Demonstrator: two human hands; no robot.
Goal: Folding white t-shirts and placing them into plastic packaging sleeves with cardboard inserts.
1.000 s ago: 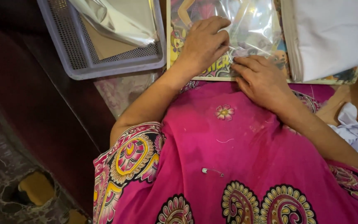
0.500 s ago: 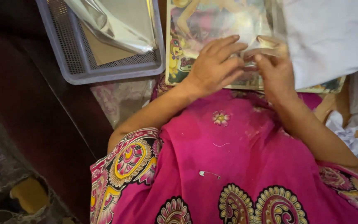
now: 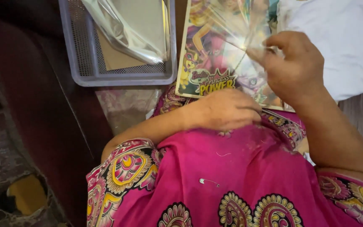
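My right hand [image 3: 293, 67] is raised above my lap, its fingers pinched on the corner of a clear plastic sleeve [image 3: 236, 29] that fans up and left from it. Under the sleeve lies a colourful picture board [image 3: 202, 71] with cartoon figures. My left hand [image 3: 227, 110] rests curled at the board's near edge, on my pink patterned garment [image 3: 232, 168]. Whether its fingers grip anything cannot be seen.
A grey mesh tray [image 3: 80, 50] at the upper left holds brown card and a shiny clear bag [image 3: 127, 31]. White cloth [image 3: 337, 42] lies at the upper right. A small safety pin [image 3: 209, 181] sits on the garment. Dark furniture and worn floor are at the left.
My right hand has lifted away from the board, pulling the clear sleeve up with it. My left hand has slid back from the board's face to its near edge.
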